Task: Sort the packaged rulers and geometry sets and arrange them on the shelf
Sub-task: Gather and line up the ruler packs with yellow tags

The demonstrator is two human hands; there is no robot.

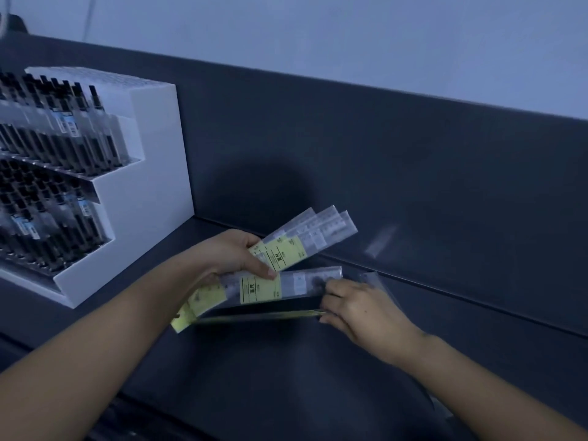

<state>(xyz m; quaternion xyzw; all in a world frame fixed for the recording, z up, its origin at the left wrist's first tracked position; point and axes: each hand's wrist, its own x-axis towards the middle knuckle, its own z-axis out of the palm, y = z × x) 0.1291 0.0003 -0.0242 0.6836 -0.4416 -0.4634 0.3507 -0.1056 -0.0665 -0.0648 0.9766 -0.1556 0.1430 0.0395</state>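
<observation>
Above the dark shelf [286, 393], the left hand [229, 256] pinches a fan of packaged rulers [305, 240], long axes running left-right, while the right hand [359, 310] apparently nips the lowest pack's [254, 316] right end.

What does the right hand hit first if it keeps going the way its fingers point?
The right hand points left, already touching the lower ruler packs held by the left hand. Those come first.

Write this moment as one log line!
left hand: holds fanned ruler packs | right hand: grips lower packs | shelf: bare
</observation>
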